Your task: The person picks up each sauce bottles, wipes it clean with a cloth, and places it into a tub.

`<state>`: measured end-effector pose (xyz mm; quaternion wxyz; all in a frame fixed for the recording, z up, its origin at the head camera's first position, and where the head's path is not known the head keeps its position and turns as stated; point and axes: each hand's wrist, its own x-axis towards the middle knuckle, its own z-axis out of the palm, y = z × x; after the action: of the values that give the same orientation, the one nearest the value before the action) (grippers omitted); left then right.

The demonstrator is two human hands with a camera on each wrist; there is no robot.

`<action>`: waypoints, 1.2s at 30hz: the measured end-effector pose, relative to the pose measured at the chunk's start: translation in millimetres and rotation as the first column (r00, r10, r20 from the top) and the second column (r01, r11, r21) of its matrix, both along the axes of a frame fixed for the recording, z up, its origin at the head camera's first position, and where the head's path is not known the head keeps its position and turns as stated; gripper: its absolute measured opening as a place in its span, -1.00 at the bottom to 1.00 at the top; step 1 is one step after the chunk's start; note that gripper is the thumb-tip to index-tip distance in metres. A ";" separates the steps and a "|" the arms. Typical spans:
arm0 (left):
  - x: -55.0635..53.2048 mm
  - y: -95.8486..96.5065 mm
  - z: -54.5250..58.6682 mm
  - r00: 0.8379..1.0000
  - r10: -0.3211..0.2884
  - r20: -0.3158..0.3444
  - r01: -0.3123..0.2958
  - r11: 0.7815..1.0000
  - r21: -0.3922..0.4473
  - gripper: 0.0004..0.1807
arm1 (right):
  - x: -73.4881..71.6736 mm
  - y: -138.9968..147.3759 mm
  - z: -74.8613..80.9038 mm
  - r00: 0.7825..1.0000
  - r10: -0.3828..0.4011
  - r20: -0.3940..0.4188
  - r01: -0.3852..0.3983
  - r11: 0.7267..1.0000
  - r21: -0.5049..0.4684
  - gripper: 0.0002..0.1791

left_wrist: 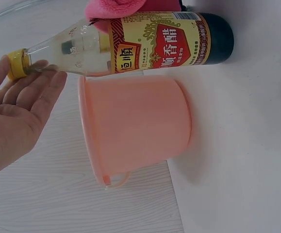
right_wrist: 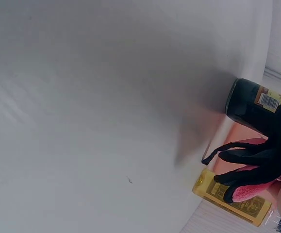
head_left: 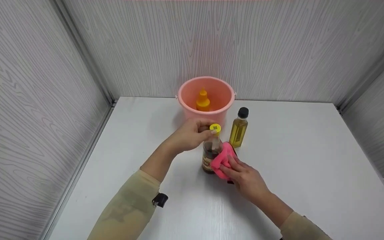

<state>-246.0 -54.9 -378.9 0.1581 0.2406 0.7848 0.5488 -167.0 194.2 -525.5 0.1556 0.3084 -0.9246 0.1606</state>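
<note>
A vinegar bottle with dark liquid low inside and a printed label stands upright on the white table. My left hand pinches its yellow cap between thumb and fingers, and the left wrist view shows the palm turned toward the bottle's neck. Against the bottle's right side, my right hand holds a pink cloth with a black backing. Folds of that black backing hang around the right hand in the right wrist view, hiding much of the fingers.
Behind the vinegar bottle stands a pink bucket with an orange-yellow nozzle-topped bottle inside. To its right is a bottle of yellow oil with a black cap. Grey wood-grain panels enclose the table at the back and sides.
</note>
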 end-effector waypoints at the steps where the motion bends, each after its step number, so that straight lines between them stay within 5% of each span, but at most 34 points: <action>1: 0.0 0.1 0.2 1.000 -0.001 0.005 0.001 1.000 0.003 -0.73 | 0.2 0.3 -1.1 1.000 -0.001 0.007 0.001 1.000 0.002 -0.24; 36: -1.0 0.8 -1.3 1.000 0.008 0.017 -0.008 1.000 -0.001 -0.73 | -0.6 1.1 -20.4 0.997 0.012 0.077 -0.024 0.988 0.151 -0.29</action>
<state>-247.0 -54.1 -380.2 0.1627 0.2327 0.7845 0.5512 -167.7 195.2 -545.9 0.0949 0.3215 -0.9365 0.1028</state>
